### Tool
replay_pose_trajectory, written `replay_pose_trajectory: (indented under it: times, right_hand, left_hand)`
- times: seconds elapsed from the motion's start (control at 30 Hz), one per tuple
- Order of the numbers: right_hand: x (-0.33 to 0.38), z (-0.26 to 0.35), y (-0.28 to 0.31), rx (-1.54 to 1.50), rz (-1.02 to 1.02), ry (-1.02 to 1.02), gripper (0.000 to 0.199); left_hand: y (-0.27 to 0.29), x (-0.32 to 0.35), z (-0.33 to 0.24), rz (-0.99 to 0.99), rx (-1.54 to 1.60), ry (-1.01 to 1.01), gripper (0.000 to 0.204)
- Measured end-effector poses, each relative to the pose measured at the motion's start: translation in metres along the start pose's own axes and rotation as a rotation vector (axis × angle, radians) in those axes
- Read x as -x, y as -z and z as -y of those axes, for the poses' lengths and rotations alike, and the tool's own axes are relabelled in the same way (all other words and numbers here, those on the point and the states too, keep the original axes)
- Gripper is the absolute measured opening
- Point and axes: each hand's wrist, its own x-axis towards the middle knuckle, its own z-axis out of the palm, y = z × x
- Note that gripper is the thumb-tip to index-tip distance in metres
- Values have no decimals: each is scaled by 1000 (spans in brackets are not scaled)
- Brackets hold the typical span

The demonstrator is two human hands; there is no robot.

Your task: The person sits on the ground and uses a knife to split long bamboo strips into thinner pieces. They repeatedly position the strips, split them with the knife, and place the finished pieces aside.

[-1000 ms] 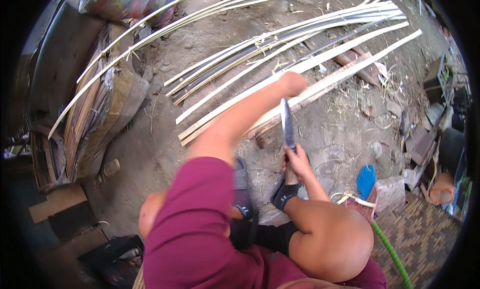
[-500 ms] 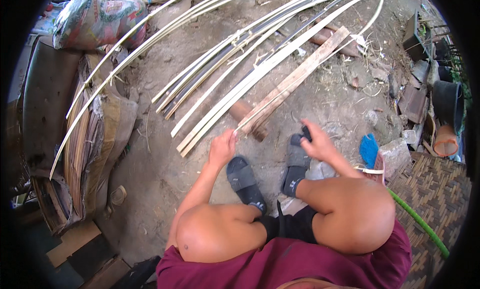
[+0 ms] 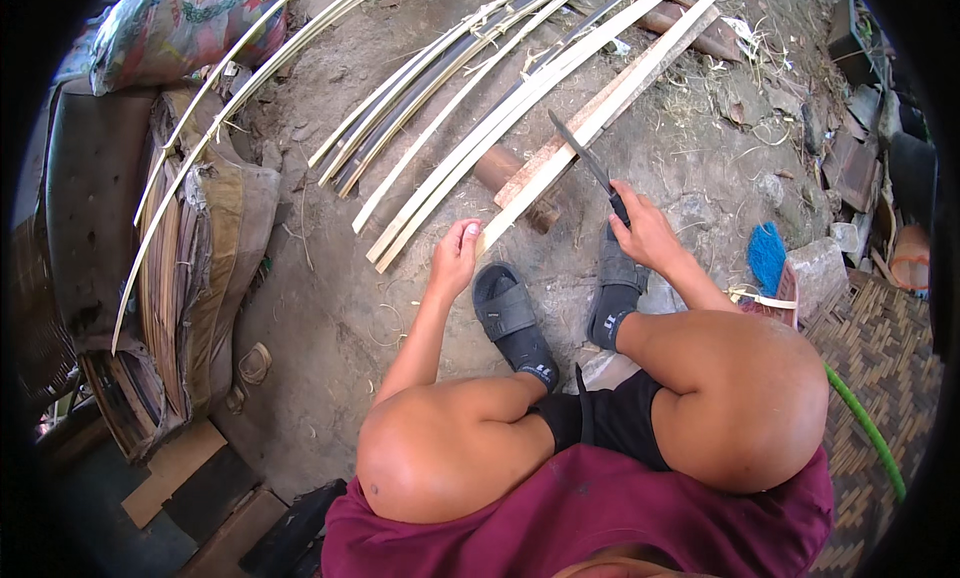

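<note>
My left hand (image 3: 456, 260) is closed on the near end of a long pale bamboo strip (image 3: 622, 90), thumb on top. The strip runs away over a rough wooden board (image 3: 548, 164), whose near end rests on a short piece of log (image 3: 497, 168). In my right hand (image 3: 648, 236) is a knife (image 3: 590, 162) with a black handle. Its long dark blade points away to the left and lies across the strip, above the board; whether it touches the strip I cannot tell.
Left of the board lie several pale and dark bamboo strips (image 3: 450, 93). A torn upholstered seat (image 3: 225, 208) and a stuffed plastic sack (image 3: 185, 33) stand at the left. A blue mesh bundle (image 3: 767, 258) and a woven mat (image 3: 860, 378) are at the right.
The bamboo strip in my left hand now shows its broad pale face. My right hand has brought the knife up, its blade now seen side-on over the strip. The whole view has shifted slightly.
</note>
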Motion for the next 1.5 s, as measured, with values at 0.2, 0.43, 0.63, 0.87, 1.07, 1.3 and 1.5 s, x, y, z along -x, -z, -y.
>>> replay_pose_trajectory:
  times: [0.2, 0.43, 0.63, 0.87, 1.07, 1.3, 1.5]
  right_hand:
    - [-1, -12, -6, -16, -46, 34, 56]
    - [-3, -6, -4, -45, -60, 49, 54]
    - [-4, -4, -6, -15, -67, 3, 55]
    - [-5, -11, -15, 105, -26, -29, 57]
    - [19, 18, -26, 78, 159, 255, 51]
    - [24, 41, -16, 156, 294, 259, 47]
    - [-25, -44, 1, 124, -140, -34, 45]
  left_hand:
    - [-15, -2, -66, 15, -183, -14, 29]
    - [5, -37, -60, 39, -447, -500, 19]
    - [9, -53, -102, -132, 90, -281, 19]
    - [45, -9, -22, 339, -74, 121, 26]
    - [-9, -15, -37, 399, 385, 256, 22]
    - [-16, -27, -29, 496, 705, 305, 16]
    - [-7, -19, -19, 390, 760, 308, 21]
